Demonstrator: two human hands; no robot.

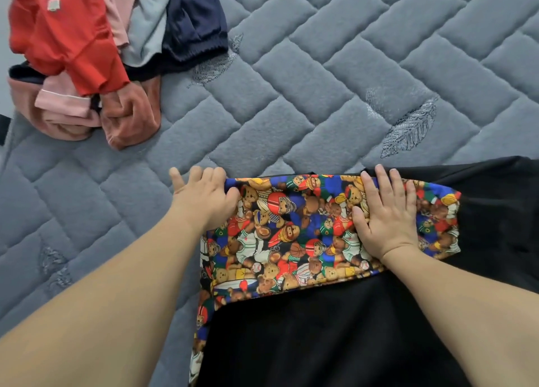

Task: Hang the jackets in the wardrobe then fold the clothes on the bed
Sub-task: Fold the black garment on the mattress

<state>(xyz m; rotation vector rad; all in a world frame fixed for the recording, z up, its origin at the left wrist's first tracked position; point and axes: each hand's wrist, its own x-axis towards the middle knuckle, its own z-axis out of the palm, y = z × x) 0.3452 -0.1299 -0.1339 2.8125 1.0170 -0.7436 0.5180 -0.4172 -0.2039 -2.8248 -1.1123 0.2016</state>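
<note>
A teddy-bear print garment (pixel 294 232) lies in a folded band on the grey quilted bed (pixel 291 94), on top of a black cloth (pixel 335 328). My left hand (pixel 201 197) sits at the band's left end, thumb on the print and fingers spread over the edge onto the bed. Further right, my right hand (pixel 385 214) presses flat on the print with its fingers straight. A pile of unfolded clothes (pixel 87 54) lies at the upper left: a red top, pink pieces, a grey piece and a navy one.
The black cloth spreads from under the print garment to the right edge and down to the bottom of the view. The bed's left edge shows at the far left, with a dark object (pixel 4 128) beside it.
</note>
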